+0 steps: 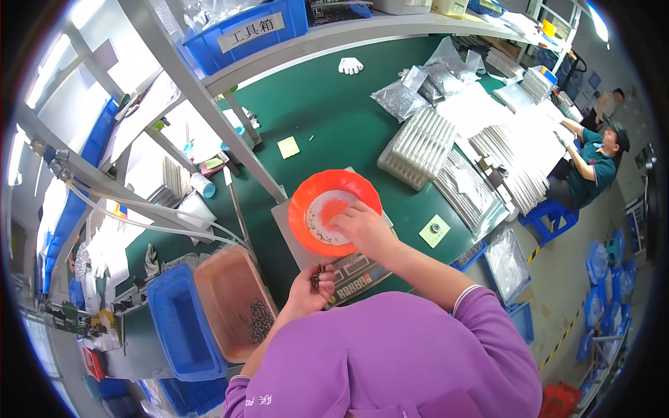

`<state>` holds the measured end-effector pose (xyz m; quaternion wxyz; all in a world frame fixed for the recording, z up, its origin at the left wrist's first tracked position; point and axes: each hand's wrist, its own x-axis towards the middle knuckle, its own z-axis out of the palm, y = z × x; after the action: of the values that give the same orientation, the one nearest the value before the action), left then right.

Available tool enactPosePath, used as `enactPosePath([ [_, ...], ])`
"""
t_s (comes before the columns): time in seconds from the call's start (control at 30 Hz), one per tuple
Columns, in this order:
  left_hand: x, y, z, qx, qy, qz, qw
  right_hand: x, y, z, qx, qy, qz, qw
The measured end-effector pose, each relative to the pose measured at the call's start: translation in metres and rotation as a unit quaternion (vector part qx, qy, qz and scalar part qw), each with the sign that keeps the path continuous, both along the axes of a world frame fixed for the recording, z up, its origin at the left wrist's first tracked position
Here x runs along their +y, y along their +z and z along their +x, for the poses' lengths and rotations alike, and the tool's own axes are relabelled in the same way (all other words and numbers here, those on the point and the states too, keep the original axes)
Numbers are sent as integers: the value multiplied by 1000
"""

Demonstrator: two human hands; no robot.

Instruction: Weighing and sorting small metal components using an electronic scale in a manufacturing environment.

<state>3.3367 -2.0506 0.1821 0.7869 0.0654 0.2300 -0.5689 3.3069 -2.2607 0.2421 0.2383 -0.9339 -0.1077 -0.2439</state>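
- Bowl, plastic, orange-red [300,205], scalloped rim: stood on the platform of a digital weighing scale [355,281] on the green tabletop [313,104], straight ahead of the person; round, hence no long axis to follow.
- Hands, two, bare, set apart from each other, right one nearer the bowl.
- Right hand [366,231]: reached over the bowl's near right rim, fingers pointing left and down into it; whether the fingertips pinched anything could not be told.
- Left hand [310,289]: lay near and left of the bowl, outside its rim, beside the scale; fingers curled around a clutch of small dark parts [317,279]. The bowl's opening lay far and slightly right of this hand.
- Contents of bowl: scattered dark specks over the pale bottom, on the left and near side; kind too small to tell.
- Bin, tan plastic [219,279]: left of the left hand; a heap of small dark grey pieces [259,320] gathered at its right near side.
- Bin, blue plastic [182,324]: just left of the tan one; no parts made out inside.
- Bags, clear plastic [401,101], with grey contents: far right on the tabletop, beyond a stack of clear ribbed trays [418,146].
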Motion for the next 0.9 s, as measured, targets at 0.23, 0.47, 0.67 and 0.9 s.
enactPosePath([
  [0.23,10,5,-4,-18,3,2,1000,4,-32,-1,81,-1,-8,997],
  [0.47,25,-5,-8,-29,63,82,994,20,-46,-19,134,65,-92,985],
  [0.67,20,-5,-5,-56,93,122,987,42,-43,-9,108,58,-75,990],
  [0.9,16,5,1,-132,17,161,978,62,-3,-12,35,217,-32,975],
])
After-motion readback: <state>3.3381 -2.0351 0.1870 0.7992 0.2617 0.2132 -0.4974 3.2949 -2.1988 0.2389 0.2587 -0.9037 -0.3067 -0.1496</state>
